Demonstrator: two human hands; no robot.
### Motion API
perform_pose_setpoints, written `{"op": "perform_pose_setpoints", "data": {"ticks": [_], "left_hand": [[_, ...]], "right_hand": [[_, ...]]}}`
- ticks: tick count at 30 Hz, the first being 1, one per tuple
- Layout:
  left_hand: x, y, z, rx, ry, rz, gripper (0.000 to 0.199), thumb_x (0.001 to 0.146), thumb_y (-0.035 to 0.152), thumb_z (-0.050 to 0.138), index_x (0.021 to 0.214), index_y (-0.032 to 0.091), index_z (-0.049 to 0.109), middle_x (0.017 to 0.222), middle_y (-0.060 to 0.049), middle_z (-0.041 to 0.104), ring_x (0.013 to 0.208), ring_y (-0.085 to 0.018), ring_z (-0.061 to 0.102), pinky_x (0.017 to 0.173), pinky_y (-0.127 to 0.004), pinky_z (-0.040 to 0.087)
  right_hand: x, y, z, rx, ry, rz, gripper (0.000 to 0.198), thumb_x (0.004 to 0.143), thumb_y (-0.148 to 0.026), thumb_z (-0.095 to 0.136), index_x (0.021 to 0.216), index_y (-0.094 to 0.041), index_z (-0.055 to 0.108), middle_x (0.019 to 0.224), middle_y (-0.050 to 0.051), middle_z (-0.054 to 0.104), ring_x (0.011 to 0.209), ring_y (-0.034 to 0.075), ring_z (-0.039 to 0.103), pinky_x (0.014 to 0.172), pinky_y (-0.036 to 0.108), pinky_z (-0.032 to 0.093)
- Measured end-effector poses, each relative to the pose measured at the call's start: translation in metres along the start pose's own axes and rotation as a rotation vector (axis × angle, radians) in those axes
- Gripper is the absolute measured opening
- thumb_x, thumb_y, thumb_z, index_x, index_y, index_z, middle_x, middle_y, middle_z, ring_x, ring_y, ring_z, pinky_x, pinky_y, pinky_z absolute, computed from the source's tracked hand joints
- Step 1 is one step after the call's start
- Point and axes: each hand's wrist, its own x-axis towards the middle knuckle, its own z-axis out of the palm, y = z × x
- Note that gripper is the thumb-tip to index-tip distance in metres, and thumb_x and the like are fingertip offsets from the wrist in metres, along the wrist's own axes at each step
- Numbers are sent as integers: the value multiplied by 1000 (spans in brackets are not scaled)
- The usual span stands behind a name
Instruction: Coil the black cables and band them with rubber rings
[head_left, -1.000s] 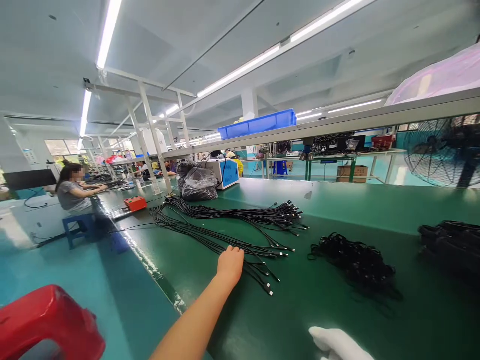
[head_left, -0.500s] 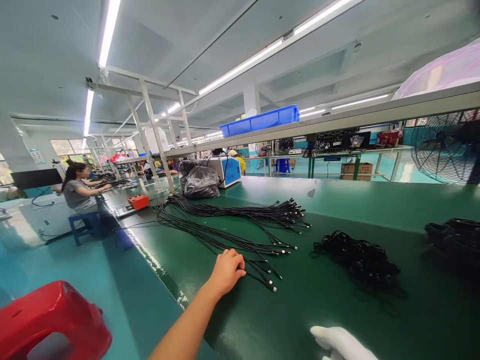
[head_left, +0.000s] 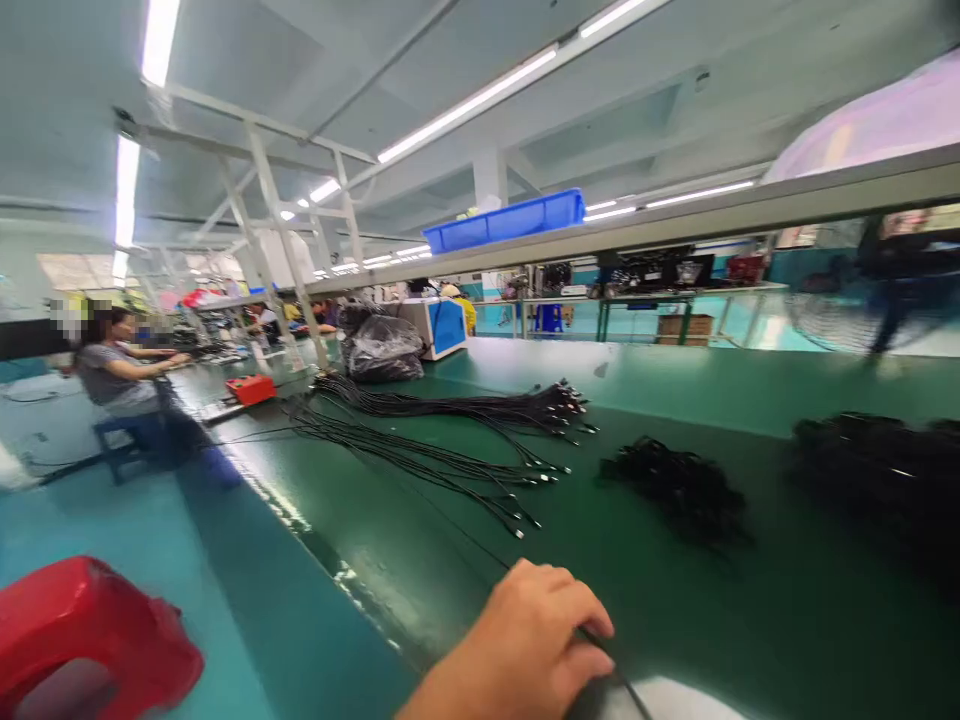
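Observation:
My left hand (head_left: 544, 635), bare, is closed around one black cable (head_left: 466, 533) low in the middle of the view. That cable trails back from the hand across the green tabletop, and its near end comes out past the thumb. A white glove on my right hand (head_left: 679, 700) shows at the bottom edge beside the left hand; its fingers are hidden. Further back lie a loose spread of black cables (head_left: 427, 462) with light plug ends and a thicker bundle of cables (head_left: 450, 404).
Tangled black cords (head_left: 675, 490) and a larger dark pile (head_left: 885, 480) lie to the right. A red box (head_left: 251, 389), a bagged bundle (head_left: 386, 348) and a blue-white machine (head_left: 444, 328) stand behind. Overhead runs a shelf with a blue tray (head_left: 506, 222). A co-worker (head_left: 116, 365) sits left, beyond a red stool (head_left: 90, 630).
My left hand has drawn one cable away from the spread, toward me and to the right. My gloved right hand has dropped mostly below the frame. The view has shifted slightly.

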Motion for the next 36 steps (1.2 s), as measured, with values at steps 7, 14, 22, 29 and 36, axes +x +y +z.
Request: {"op": "perform_pose_setpoints", "data": {"ticks": [7,14,22,29,36], "left_hand": [[27,29,-16,-148,-79,72,18,84,8,50,75,19,60,79,4,59,81,-12,50,77,-24,36],[60,37,-19,-178,-163,197,19,87,8,42,79,20,54,83,4,54,83,-12,47,77,-23,37],[59,31,-28,29,-291,136,17,89,20,48,76,22,60,79,3,58,83,-15,49,81,-28,35],[56,27,-19,-19,-197,278,22,91,19,44,74,20,58,75,3,58,78,-14,48,82,-29,36],[58,28,-14,-85,-81,330,19,89,16,49,72,20,57,72,4,59,78,-13,49,89,-29,34]], "right_hand": [[-3,29,-32,694,-756,291,38,79,-30,38,86,-2,63,71,14,66,61,14,61,65,29,48],[5,30,-51,1046,-1047,225,48,60,-27,43,95,1,61,80,19,69,61,18,66,48,23,50],[14,41,-44,967,-1067,262,39,74,-31,50,95,0,61,75,17,68,53,16,65,44,22,49],[3,30,-44,1062,-1107,277,46,77,-28,43,109,1,58,89,19,69,67,20,69,50,24,52],[7,44,-46,1038,-1148,266,59,68,-27,49,119,2,52,87,17,70,63,17,66,53,23,48]]}}
